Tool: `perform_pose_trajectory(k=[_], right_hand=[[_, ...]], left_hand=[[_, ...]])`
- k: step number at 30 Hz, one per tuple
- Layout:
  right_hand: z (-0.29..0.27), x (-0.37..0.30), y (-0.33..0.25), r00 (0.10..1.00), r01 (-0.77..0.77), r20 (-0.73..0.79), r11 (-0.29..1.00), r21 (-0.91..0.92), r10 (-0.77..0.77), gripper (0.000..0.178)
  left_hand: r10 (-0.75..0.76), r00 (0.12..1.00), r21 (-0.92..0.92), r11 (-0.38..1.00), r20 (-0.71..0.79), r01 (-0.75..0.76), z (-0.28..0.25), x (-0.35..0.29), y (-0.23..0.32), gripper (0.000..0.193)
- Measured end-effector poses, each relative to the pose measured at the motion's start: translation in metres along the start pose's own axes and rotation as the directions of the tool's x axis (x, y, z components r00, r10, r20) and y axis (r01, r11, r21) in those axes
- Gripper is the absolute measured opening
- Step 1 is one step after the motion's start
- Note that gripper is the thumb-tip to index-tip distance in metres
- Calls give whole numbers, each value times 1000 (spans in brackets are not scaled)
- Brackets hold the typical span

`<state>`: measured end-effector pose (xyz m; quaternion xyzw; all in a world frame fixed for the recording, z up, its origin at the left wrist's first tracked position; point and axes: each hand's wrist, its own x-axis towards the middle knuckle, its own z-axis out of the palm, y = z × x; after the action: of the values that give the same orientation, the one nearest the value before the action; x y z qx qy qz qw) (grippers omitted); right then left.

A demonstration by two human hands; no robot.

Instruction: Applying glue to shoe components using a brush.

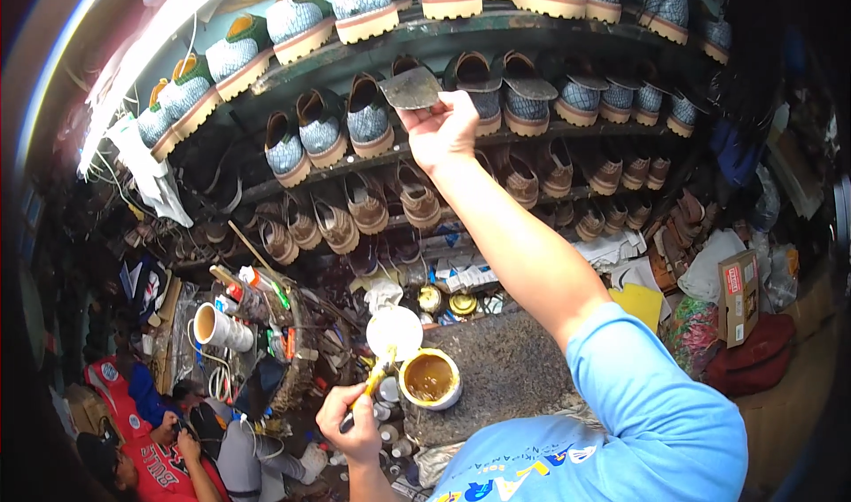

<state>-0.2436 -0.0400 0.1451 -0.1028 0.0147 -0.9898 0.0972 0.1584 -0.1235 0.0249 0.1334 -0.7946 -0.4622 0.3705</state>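
My right hand (pixel 443 134) reaches up to the middle shelf, its fingers and thumb closed on a dark, flat insole-like piece (pixel 410 88). That piece hangs just in front of the blue patterned shoes (pixel 368 116). Lower down, my left hand (pixel 350 424) grips a brush (pixel 377 380) with a yellowish handle, its tip smeared with pale yellow. Right beside the brush stands a white pot (pixel 432 405) of brownish-yellow glue. A round white lid (pixel 394 329) lies just behind the pot. Similar dark flat pieces (pixel 532 90) rest on the shoes further right.
Above and below are more shelf rows of blue shoes (pixel 365 1) and brown shoes (pixel 417 202). A dark work surface (pixel 514 360) lies under my right arm. Cluttered tools and a white cylinder (pixel 232 334) stand left. A seated person in red (pixel 164 471) is at lower left.
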Motion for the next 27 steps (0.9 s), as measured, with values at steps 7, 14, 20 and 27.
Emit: perform_pose_trajectory(k=[7,14,20,27], right_hand=[[-17,68,24,958,135,-246,989,-56,-145,19],[-18,50,42,924,236,-240,937,-258,-299,26],[-10,51,41,861,202,-328,852,-483,-390,25],[-14,22,30,880,25,-429,921,-389,-206,38]], left_hand=[[-105,993,-26,994,-48,103,-16,-15,-20,13],[-145,986,15,989,-77,147,-17,-11,-25,17],[-134,990,5,991,-39,134,-12,-11,-19,18],[-280,960,-13,960,-8,280,-5,-15,-14,15]])
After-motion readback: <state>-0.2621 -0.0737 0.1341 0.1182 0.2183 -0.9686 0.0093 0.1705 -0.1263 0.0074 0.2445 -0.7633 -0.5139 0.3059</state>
